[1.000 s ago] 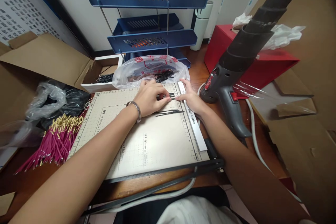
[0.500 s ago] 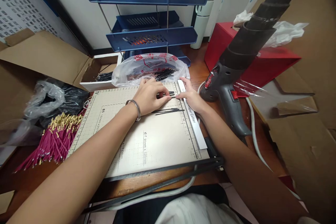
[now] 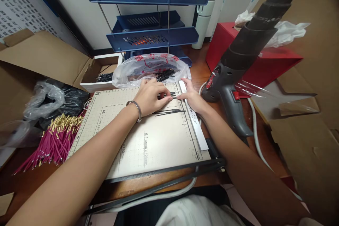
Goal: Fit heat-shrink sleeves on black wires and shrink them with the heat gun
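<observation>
On the paper cutter (image 3: 159,148), my left hand (image 3: 152,95) pinches a few thin black wires (image 3: 173,94) between thumb and fingertips. My right hand (image 3: 194,97) lies across the cutter's white strip (image 3: 198,132), its thumb against the right ends of those wires and its index finger on the strip's far end. Several more black wires (image 3: 169,112) lie loose on the board just below my left hand, with their right ends near the strip. The undersides of my fingers are hidden.
Behind the cutter are a clear bag (image 3: 122,74) of black wires and a white box (image 3: 99,85). Left lies a pile of magenta wires (image 3: 57,141) with gold ends. A heat gun (image 3: 230,91) stands right, before a red box (image 3: 278,60). Blue tray shelves (image 3: 156,37) stand at the back.
Nearly nothing differs. Both hands stay in the same place on the wires and the strip; the whole view shifts very slightly.
</observation>
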A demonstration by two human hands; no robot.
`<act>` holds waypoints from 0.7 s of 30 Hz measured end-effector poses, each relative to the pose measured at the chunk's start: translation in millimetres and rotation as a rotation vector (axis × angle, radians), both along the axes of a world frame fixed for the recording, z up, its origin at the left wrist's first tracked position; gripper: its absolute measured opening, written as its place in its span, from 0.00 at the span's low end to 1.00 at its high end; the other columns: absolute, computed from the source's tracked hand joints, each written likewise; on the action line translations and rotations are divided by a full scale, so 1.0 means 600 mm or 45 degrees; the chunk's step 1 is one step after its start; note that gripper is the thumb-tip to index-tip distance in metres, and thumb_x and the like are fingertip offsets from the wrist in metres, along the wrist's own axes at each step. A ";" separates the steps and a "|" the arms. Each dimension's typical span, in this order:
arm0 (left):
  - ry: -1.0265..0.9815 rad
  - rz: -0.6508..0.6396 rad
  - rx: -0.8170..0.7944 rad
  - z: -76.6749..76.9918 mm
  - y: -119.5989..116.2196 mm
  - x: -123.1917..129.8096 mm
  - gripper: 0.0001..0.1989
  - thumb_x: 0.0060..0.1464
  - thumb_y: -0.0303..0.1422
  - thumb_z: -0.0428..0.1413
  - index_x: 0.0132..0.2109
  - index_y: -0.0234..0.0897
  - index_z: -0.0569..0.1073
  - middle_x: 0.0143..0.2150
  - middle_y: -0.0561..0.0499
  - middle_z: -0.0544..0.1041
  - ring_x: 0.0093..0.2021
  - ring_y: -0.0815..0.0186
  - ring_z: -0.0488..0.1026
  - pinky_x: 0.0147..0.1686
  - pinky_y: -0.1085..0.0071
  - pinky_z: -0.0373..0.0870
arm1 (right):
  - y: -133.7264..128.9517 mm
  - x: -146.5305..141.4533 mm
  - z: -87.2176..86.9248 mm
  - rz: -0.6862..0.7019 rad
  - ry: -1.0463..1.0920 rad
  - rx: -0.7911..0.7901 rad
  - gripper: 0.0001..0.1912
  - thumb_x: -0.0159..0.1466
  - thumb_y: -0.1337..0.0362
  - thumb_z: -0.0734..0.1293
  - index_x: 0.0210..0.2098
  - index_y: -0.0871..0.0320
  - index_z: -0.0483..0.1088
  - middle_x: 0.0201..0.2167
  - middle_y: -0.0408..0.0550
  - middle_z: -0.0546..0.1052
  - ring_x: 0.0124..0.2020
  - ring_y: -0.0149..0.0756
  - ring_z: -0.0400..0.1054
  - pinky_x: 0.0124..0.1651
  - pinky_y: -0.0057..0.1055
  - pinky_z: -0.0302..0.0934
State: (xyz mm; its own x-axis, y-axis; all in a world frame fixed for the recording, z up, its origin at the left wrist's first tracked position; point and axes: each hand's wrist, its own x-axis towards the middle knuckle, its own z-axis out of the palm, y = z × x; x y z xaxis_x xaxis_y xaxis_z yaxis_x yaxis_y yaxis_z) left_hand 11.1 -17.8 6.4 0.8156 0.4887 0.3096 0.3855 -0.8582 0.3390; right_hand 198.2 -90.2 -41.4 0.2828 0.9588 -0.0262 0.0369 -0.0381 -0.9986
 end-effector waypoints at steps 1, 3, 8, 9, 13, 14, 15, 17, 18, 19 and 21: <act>-0.002 0.000 0.002 0.000 0.000 0.000 0.13 0.61 0.43 0.59 0.35 0.40 0.81 0.33 0.47 0.79 0.42 0.56 0.68 0.48 0.55 0.55 | 0.000 0.000 0.000 0.001 0.005 -0.004 0.53 0.43 0.64 0.70 0.68 0.51 0.53 0.72 0.49 0.60 0.73 0.51 0.53 0.78 0.48 0.40; 0.001 0.001 -0.001 0.000 0.000 0.000 0.13 0.61 0.43 0.59 0.35 0.40 0.81 0.33 0.48 0.80 0.42 0.56 0.68 0.48 0.55 0.55 | 0.000 -0.001 0.002 0.004 0.008 -0.012 0.53 0.43 0.64 0.70 0.68 0.51 0.53 0.72 0.49 0.60 0.74 0.51 0.52 0.79 0.47 0.40; 0.021 0.017 0.006 0.003 -0.001 0.001 0.12 0.61 0.42 0.59 0.35 0.40 0.81 0.34 0.47 0.80 0.43 0.55 0.68 0.48 0.55 0.54 | -0.002 -0.003 0.006 -0.015 0.002 -0.012 0.51 0.43 0.64 0.70 0.67 0.53 0.54 0.72 0.51 0.61 0.73 0.51 0.53 0.79 0.48 0.40; 0.021 0.021 0.006 0.003 -0.001 0.001 0.12 0.61 0.42 0.59 0.35 0.40 0.81 0.34 0.47 0.80 0.43 0.55 0.68 0.48 0.55 0.54 | -0.002 -0.003 0.006 -0.019 0.003 -0.016 0.51 0.43 0.64 0.70 0.67 0.52 0.54 0.71 0.51 0.61 0.73 0.51 0.53 0.79 0.48 0.40; 0.016 0.022 0.003 0.002 0.000 0.000 0.12 0.61 0.42 0.59 0.35 0.40 0.81 0.34 0.47 0.80 0.42 0.55 0.68 0.48 0.55 0.55 | 0.000 -0.002 0.005 -0.007 0.010 -0.006 0.52 0.43 0.65 0.70 0.67 0.50 0.54 0.71 0.49 0.62 0.74 0.52 0.53 0.79 0.50 0.41; 0.013 0.022 0.007 0.001 0.000 0.000 0.12 0.61 0.42 0.59 0.35 0.40 0.81 0.34 0.47 0.80 0.42 0.55 0.68 0.48 0.55 0.55 | 0.000 -0.001 0.005 -0.005 0.006 0.000 0.52 0.43 0.64 0.70 0.67 0.50 0.54 0.71 0.49 0.62 0.74 0.52 0.53 0.79 0.50 0.41; 0.009 0.022 0.011 0.001 0.000 0.001 0.12 0.61 0.42 0.59 0.35 0.40 0.81 0.33 0.48 0.80 0.42 0.55 0.68 0.48 0.55 0.55 | 0.000 -0.001 0.006 -0.003 -0.003 0.001 0.51 0.43 0.64 0.70 0.67 0.50 0.54 0.71 0.49 0.62 0.74 0.52 0.53 0.79 0.50 0.41; 0.005 0.026 0.010 0.000 0.000 0.001 0.12 0.61 0.42 0.59 0.35 0.40 0.81 0.33 0.48 0.80 0.42 0.55 0.68 0.48 0.55 0.55 | -0.002 -0.001 0.008 0.004 -0.020 -0.014 0.51 0.44 0.64 0.70 0.67 0.49 0.55 0.71 0.49 0.62 0.74 0.52 0.53 0.78 0.51 0.41; 0.007 0.029 0.004 0.000 0.000 0.001 0.12 0.60 0.42 0.60 0.35 0.40 0.81 0.33 0.48 0.80 0.42 0.55 0.68 0.48 0.55 0.54 | -0.003 -0.001 0.009 0.008 -0.022 -0.024 0.51 0.44 0.64 0.70 0.67 0.50 0.54 0.71 0.49 0.63 0.74 0.53 0.53 0.78 0.52 0.41; 0.013 0.033 -0.003 0.000 0.000 0.001 0.12 0.60 0.42 0.60 0.35 0.40 0.81 0.34 0.48 0.80 0.42 0.55 0.68 0.48 0.55 0.54 | -0.004 -0.002 0.011 0.009 -0.020 -0.033 0.51 0.44 0.64 0.70 0.67 0.51 0.54 0.70 0.50 0.62 0.73 0.53 0.53 0.78 0.51 0.42; 0.026 0.039 -0.011 0.001 0.000 0.002 0.11 0.60 0.41 0.60 0.35 0.40 0.81 0.34 0.48 0.80 0.42 0.55 0.68 0.48 0.55 0.54 | -0.005 -0.003 0.012 0.005 -0.011 -0.040 0.52 0.44 0.65 0.70 0.68 0.53 0.52 0.70 0.53 0.62 0.73 0.53 0.53 0.78 0.51 0.43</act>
State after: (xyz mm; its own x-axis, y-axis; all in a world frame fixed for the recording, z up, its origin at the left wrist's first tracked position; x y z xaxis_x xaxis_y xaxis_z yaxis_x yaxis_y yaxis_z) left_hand 12.2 -18.0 7.1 0.8063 0.5162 0.2887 0.4185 -0.8429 0.3382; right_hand 196.3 -93.3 -34.0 0.2796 0.9586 -0.0541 0.0455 -0.0696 -0.9965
